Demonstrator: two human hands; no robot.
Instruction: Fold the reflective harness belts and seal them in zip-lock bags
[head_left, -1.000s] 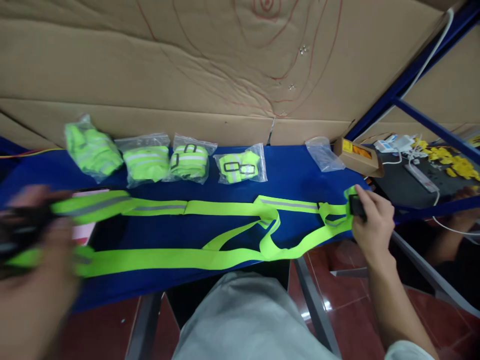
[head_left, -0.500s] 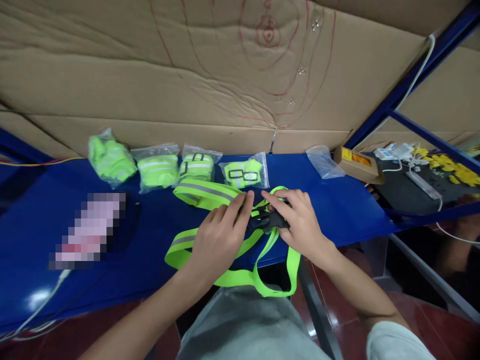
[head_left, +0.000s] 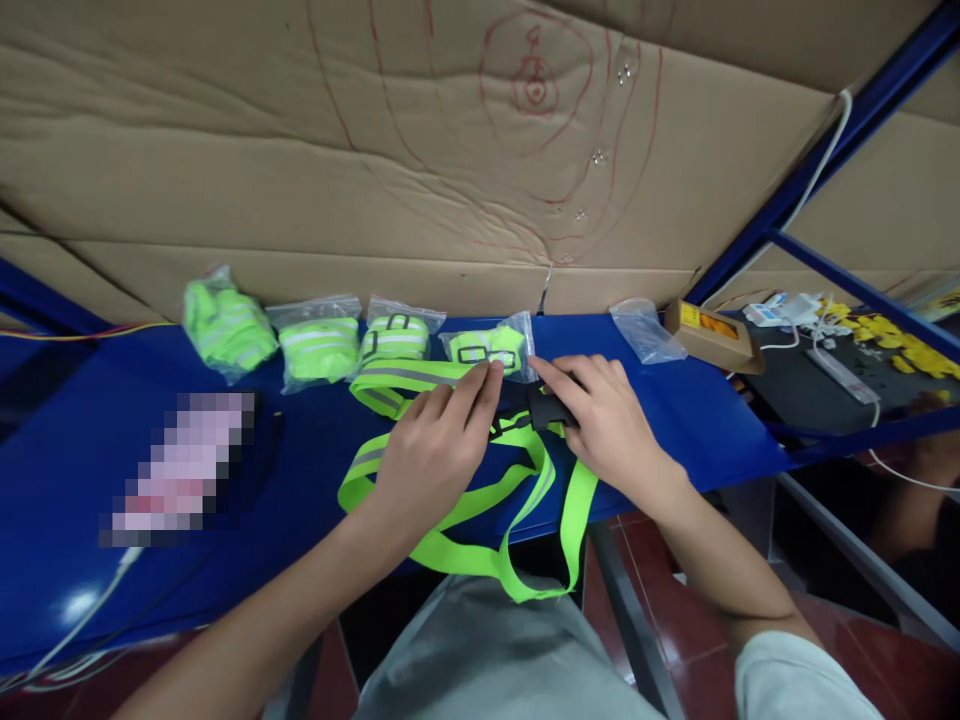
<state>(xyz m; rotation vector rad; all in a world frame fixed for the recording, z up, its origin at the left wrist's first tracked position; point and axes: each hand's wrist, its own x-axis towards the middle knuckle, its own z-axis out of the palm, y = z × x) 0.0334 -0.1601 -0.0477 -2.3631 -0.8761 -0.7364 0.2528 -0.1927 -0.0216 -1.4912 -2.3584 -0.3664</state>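
Note:
A neon-green reflective strap (head_left: 529, 500) with a grey stripe lies in loops on the blue table, some loops hanging past its front edge toward my lap. My right hand (head_left: 611, 430) is closed on a black plastic buckle piece (head_left: 551, 408), index finger stretched along its top. My left hand (head_left: 439, 435) is closed beside it, fingers together and pointing away from me. A pronged black buckle half (head_left: 512, 425) shows at its fingertips. My left thumb and its exact grip are hidden behind the hand.
Several clear bags of green straps, one a bag with black sliders (head_left: 487, 350), line the cardboard wall (head_left: 450, 200). A flat plastic bag (head_left: 646, 332) and a small cardboard box (head_left: 709, 335) sit back right. A blurred phone (head_left: 180, 465) with a white cable lies left.
The black buckle parts sat together between my hands; now the right hand's piece is turned and higher, apart from the pronged half. The strap loops have shifted slightly.

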